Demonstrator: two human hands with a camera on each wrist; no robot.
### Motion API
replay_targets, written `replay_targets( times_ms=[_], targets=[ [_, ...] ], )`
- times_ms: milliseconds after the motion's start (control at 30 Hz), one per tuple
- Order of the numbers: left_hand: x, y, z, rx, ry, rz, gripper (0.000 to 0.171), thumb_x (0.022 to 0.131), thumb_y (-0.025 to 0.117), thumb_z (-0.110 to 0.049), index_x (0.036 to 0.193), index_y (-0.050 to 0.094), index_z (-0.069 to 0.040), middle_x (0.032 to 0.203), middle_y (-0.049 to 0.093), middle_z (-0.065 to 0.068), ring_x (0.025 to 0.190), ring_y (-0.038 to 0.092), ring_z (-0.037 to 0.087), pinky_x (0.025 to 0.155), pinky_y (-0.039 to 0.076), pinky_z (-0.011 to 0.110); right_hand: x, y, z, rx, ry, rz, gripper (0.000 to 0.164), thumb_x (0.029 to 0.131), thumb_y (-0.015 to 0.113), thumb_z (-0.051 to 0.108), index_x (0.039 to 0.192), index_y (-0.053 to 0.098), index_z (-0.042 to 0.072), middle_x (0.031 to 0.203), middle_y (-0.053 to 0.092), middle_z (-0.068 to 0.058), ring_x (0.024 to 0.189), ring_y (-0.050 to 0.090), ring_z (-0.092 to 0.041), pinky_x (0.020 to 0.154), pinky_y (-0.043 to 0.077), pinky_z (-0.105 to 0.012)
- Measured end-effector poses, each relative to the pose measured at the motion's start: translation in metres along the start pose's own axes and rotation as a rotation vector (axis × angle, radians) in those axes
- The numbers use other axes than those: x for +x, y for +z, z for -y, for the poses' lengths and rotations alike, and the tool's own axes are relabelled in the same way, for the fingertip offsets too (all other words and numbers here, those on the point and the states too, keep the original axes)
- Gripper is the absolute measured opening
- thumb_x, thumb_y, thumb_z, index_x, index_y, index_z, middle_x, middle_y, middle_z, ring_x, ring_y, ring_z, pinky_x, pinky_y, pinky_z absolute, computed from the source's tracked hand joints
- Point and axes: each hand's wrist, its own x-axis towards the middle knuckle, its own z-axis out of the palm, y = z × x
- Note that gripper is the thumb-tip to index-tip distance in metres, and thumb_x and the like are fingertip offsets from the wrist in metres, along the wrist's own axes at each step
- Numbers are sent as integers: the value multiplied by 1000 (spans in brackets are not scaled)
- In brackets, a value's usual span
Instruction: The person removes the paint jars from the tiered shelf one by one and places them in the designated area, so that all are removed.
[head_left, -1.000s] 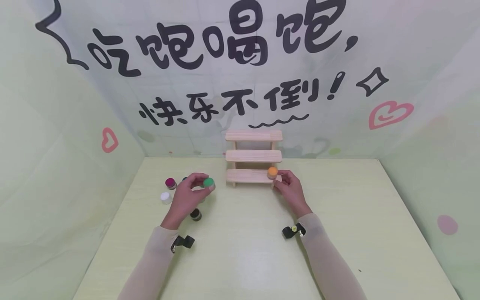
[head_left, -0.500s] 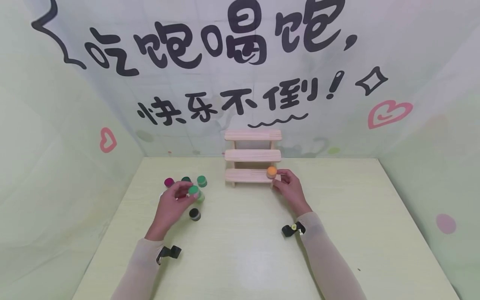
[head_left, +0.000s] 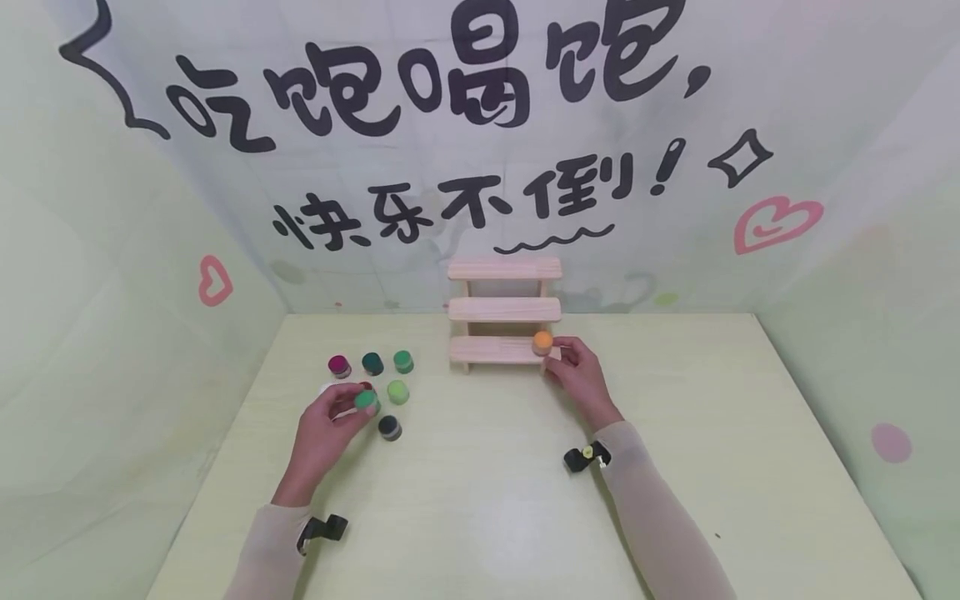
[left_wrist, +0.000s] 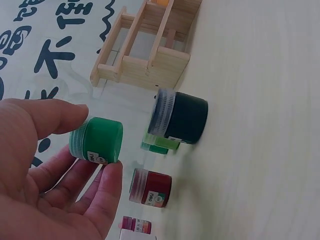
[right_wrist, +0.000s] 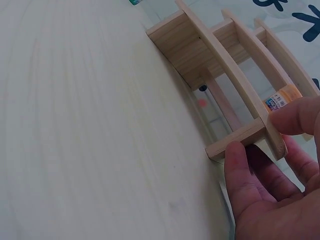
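Note:
My left hand (head_left: 321, 440) pinches a small green paint jar (head_left: 367, 402) between thumb and fingers. In the left wrist view this green jar (left_wrist: 102, 140) is turned on its side relative to the picture, its label showing. Around it stand red (head_left: 366, 386), light green (head_left: 398, 392) and black (head_left: 390, 427) jars; the hand partly hides the red one. My right hand (head_left: 585, 379) grips the right end of the bottom step of a wooden tiered stand (head_left: 495, 350). On that step, beside the fingers, an orange jar (head_left: 542, 342) stands upright; the right hand partly covers it in the right wrist view.
Behind the left hand are magenta (head_left: 340, 365), dark teal (head_left: 372, 363) and another green jar (head_left: 403, 361). A white jar (head_left: 327, 387) is mostly hidden by that hand. The stand's back is near the lettered cloth wall (head_left: 420, 283), and cloth walls flank the pale table (head_left: 495, 500).
My left hand has carried the green jar left and toward me, from near the stand to among the other jars. The right hand and the orange jar have stayed in place.

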Motion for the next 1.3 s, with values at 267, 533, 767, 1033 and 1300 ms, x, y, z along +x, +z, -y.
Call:
replay_targets(
  times_ms=[267,533,767,1033,1300],
  targets=[
    [-12,-2,19,90,-63,-9,50,97,79,-32,140,60,-13,143,65,12,135,64,33,101,59,30,-1,0,2,-4,-6,4,41,95,72,6,134,61,7,97,66,-1,83,67,-12,81,61,-22],
    [-18,-3,26,141,-95,-9,48,99,76,-26,141,59,-9,140,67,19,131,66,37,107,57,40,0,-2,3,-5,9,10,41,95,71,6,135,61,7,103,68,-5,85,69,-11,83,61,-22],
    [-16,-2,32,181,-105,-3,46,101,72,-25,141,58,-8,138,67,20,129,66,35,109,55,44,0,-2,3,-15,13,15,41,96,71,8,136,60,7,109,70,-9,87,70,-12,84,61,-22],
    [-17,-4,32,168,-110,3,50,101,74,-30,143,58,-9,139,66,19,130,66,34,110,55,44,0,-2,1,-21,12,18,40,96,72,10,134,61,10,105,71,-5,87,71,-11,82,61,-21],
    [-19,-12,21,143,-124,-31,54,100,75,-29,146,56,-10,148,61,18,135,62,35,104,57,29,0,-3,2,-20,-5,26,39,96,72,10,133,61,9,97,70,-2,86,71,-13,81,61,-22]
  ],
)
